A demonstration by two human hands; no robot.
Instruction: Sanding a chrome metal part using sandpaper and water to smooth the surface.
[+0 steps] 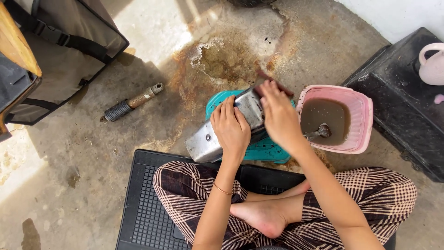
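Right hand (279, 118) blurred; what its fingers (270, 92) press on the metal cover (217, 136) cannot be made out (a dark reddish edge shows past the fingertips). Left hand (230, 127) hides the cover's middle. Teal stool (268, 150) mostly covered by cover and hands. Metal tool (319, 133) in the pink basin (363, 122) has its lower end sunk in murky brown water. Grey bag (60, 51) cut off at the left and top edges; white jug (432, 65) and black crate (402, 102) cut off at right. Black mat (143, 203) runs off the bottom edge.
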